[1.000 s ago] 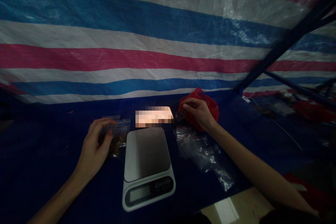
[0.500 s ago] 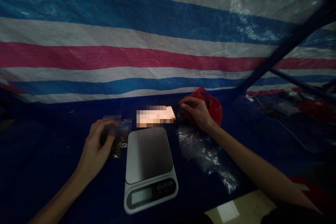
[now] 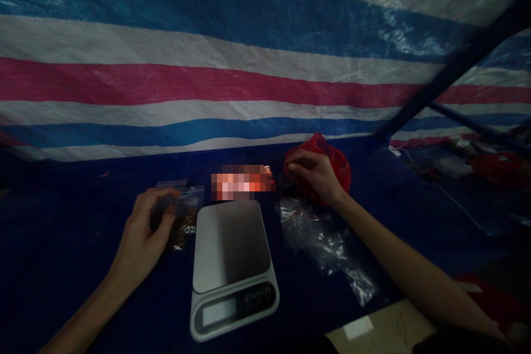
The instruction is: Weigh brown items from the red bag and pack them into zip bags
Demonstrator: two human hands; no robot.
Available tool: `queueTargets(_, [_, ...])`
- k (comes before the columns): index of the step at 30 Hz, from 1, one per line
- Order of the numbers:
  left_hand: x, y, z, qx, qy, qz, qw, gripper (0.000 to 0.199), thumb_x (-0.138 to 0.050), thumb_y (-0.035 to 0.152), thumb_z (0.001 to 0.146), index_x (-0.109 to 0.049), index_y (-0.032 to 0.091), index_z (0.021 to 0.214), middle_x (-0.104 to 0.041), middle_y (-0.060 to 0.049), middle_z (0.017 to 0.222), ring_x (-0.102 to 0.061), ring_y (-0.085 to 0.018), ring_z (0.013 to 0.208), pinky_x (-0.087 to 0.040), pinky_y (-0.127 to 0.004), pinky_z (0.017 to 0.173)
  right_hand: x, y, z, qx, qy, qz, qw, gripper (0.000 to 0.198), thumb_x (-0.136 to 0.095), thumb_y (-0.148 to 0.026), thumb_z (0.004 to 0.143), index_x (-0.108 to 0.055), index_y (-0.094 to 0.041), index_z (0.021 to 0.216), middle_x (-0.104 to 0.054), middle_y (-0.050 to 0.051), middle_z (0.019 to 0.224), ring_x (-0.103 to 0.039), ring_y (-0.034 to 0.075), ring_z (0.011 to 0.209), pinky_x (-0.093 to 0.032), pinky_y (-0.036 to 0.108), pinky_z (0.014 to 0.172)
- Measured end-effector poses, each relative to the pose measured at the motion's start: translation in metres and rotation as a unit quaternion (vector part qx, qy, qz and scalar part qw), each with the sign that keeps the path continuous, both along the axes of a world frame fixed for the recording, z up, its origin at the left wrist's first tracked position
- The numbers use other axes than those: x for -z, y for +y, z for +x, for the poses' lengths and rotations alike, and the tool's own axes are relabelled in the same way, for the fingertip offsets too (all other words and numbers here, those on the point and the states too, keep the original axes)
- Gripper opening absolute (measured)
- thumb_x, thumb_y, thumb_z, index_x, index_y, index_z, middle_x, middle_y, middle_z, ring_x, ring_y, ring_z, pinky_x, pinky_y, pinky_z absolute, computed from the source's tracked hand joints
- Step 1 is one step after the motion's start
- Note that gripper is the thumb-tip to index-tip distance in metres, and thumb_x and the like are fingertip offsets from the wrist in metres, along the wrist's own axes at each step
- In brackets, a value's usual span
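Note:
My left hand [image 3: 148, 221] rests over several clear zip bags [image 3: 187, 215] holding small brown pieces, left of a kitchen scale [image 3: 230, 246]. Its thumb and fingers are apart and curved; the other fingers are partly hidden. Nothing sits on the scale's metal plate. At the back right, my right hand [image 3: 315, 171] is in a pinch in front of a red plastic bag [image 3: 341, 163]. Whatever is between those fingertips is too small and dark to name. A clear round item [image 3: 286, 180] shows faintly just below them. Flat clear zip bags [image 3: 317, 235] lie under my right wrist.
Behind the scale a lit screen [image 3: 267, 171] glows, mostly blurred out. The dark blue surface [image 3: 83, 265] meets a striped plastic sheet [image 3: 207, 83] at the back. A blue frame bar [image 3: 440, 74] slants on the right, with a white cable [image 3: 460, 207] near it.
The lit screen has turned from pale to reddish and dimmer. The view has shifted slightly. Both hands stay in nearly the same places, and the right keeps its pinch.

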State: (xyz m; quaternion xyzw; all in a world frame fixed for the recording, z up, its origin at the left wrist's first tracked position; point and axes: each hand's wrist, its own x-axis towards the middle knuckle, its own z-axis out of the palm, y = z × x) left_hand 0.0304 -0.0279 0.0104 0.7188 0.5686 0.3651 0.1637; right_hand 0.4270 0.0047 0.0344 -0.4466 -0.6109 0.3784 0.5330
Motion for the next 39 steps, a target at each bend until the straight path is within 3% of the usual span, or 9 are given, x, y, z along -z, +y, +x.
queueTargets(7, [-0.003, -0.001, -0.002, -0.007, -0.016, -0.004, 1.000, 0.022, -0.053, 0.036, 0.094, -0.063, 0.026, 0.111, -0.067, -0.007, 0.117, -0.062, -0.033, 0.120, -0.047, -0.056, 0.110, 0.000, -0.002, 0.006, -0.032, -0.217, 0.086, 0.972, 0.001, -0.078, -0.021, 0.089, -0.078, -0.021, 0.091, -0.071, 0.004, 0.093, -0.067, 0.017, 0.088, -0.053, 0.031, 0.080])
queueTargets(14, [-0.004, 0.000, -0.005, -0.017, -0.012, -0.003, 1.000, 0.024, -0.054, 0.037, 0.093, -0.064, 0.024, 0.112, -0.067, -0.007, 0.118, -0.062, -0.032, 0.119, -0.047, -0.054, 0.110, 0.002, -0.005, 0.006, -0.062, -0.342, 0.142, 0.927, 0.012, -0.065, -0.015, 0.098, -0.076, -0.019, 0.097, -0.067, 0.007, 0.101, -0.066, 0.018, 0.094, -0.054, 0.033, 0.083])
queueTargets(28, [-0.003, 0.001, -0.006, -0.019, -0.011, 0.003, 1.000, 0.023, -0.052, 0.035, 0.093, -0.063, 0.026, 0.112, -0.067, -0.007, 0.118, -0.063, -0.032, 0.119, -0.048, -0.054, 0.110, -0.004, -0.005, 0.011, -0.064, -0.335, 0.155, 0.927, 0.019, -0.059, -0.013, 0.100, -0.076, -0.019, 0.095, -0.073, 0.006, 0.099, -0.070, 0.018, 0.092, -0.057, 0.032, 0.083])
queueTargets(36, [-0.002, 0.000, -0.008, -0.022, -0.015, -0.006, 1.000, 0.024, -0.053, 0.038, 0.094, -0.062, 0.027, 0.114, -0.067, -0.007, 0.121, -0.063, -0.034, 0.121, -0.048, -0.057, 0.111, -0.020, -0.012, 0.010, -0.079, -0.307, 0.113, 0.942, 0.022, -0.056, -0.012, 0.101, -0.077, -0.018, 0.099, -0.076, 0.005, 0.095, -0.072, 0.017, 0.090, -0.056, 0.031, 0.082])
queueTargets(39, [-0.002, 0.001, -0.009, -0.024, -0.013, -0.006, 1.000, 0.025, -0.053, 0.036, 0.093, -0.063, 0.025, 0.113, -0.067, -0.008, 0.120, -0.063, -0.034, 0.121, -0.047, -0.058, 0.111, -0.020, -0.018, 0.009, -0.113, -0.367, 0.128, 0.914, 0.017, -0.060, -0.017, 0.101, -0.076, -0.019, 0.104, -0.075, 0.006, 0.102, -0.071, 0.016, 0.091, -0.056, 0.030, 0.082])
